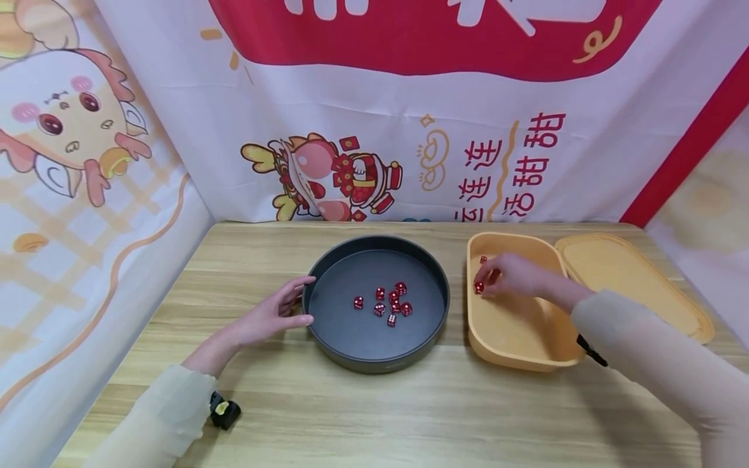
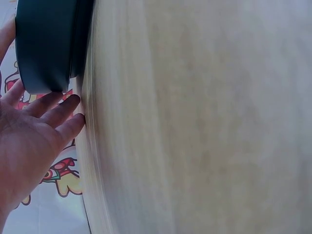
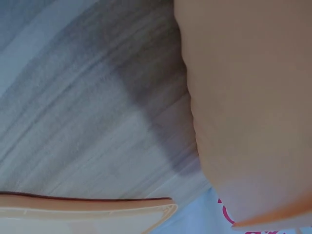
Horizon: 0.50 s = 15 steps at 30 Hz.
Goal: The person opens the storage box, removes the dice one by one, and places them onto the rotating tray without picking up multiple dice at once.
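Note:
A round dark grey pan (image 1: pixel 351 338) stands mid-table with several red dice (image 1: pixel 394 305) loosely grouped on its floor. My left hand (image 1: pixel 275 315) rests against the pan's left side, thumb and fingers spread along the wall; the left wrist view shows the fingers (image 2: pixel 61 109) at the pan's outside. Over on the right, my right hand (image 1: pixel 515 276) reaches into an orange container (image 1: pixel 526 357) and pinches a red die (image 1: pixel 479 287) near its left wall. Just behind that one, another red die (image 1: pixel 483 259) lies in the container.
An orange lid (image 1: pixel 638 279) lies flat on the wooden table (image 1: pixel 351 416), right of the container. Its edge also shows in the right wrist view, beside the container's wall (image 3: pixel 248 97). Printed cloth (image 1: pixel 363 97) hangs behind the table and along its left side.

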### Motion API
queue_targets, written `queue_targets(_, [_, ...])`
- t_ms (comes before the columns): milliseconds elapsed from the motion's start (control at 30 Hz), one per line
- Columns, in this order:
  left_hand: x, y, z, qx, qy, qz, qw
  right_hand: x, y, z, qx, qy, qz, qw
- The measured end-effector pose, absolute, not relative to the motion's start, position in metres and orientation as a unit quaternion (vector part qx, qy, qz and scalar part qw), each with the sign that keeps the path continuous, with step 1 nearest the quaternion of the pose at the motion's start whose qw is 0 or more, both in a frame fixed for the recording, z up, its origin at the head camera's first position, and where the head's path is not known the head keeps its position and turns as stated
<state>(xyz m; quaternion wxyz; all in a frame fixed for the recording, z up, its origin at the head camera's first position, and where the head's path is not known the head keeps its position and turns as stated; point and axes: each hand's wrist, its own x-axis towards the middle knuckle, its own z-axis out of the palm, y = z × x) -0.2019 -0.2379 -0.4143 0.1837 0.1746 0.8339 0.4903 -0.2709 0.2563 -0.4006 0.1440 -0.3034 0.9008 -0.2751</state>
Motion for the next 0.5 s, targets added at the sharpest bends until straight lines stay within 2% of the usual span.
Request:
queue_targets(267, [-0.204,-0.239,-0.417,0.171,0.837,0.485,0.187,-0.266,0.256,-0.403,-0.287,0.903,-0.281,0.155])
queue_targets(500, [-0.203,-0.24,-0.417,0.171,0.834,0.491,0.188,-0.263,0.258,-0.39,-0.294,0.902,-0.292,0.118])
